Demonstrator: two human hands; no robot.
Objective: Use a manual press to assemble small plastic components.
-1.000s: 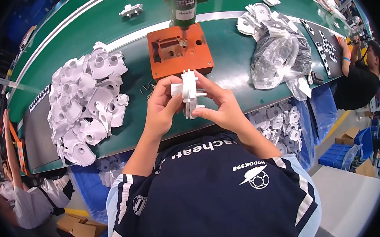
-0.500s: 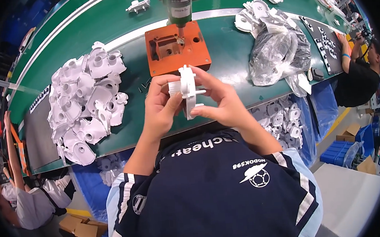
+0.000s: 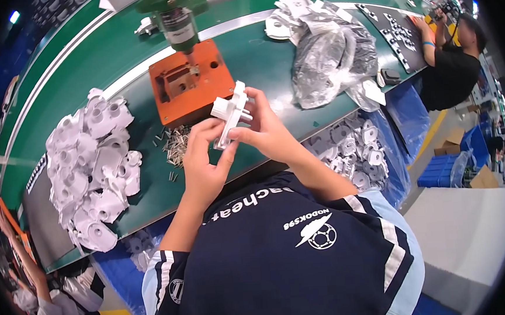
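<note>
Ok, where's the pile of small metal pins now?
In the head view, left of centre: the pin pile lies just below the orange block, beside the left hand.

On the right, a crumpled clear plastic bag (image 3: pixel 339 63) was seen, with a small black case (image 3: pixel 391 77) near it. Past these, a dark mat (image 3: pixel 414 59) was covered with rows of small pieces (image 3: pixel 397 35), and a co-worker in black (image 3: pixel 448 72) was seen beside it. Lower down, a yellow floor line (image 3: pixel 436 126), blue crates (image 3: pixel 437 171) and a pale flat panel (image 3: pixel 461 216) were shown. At the lower left, another co-worker in a light top (image 3: pixel 58 314) was partly lost in shadow.
</note>
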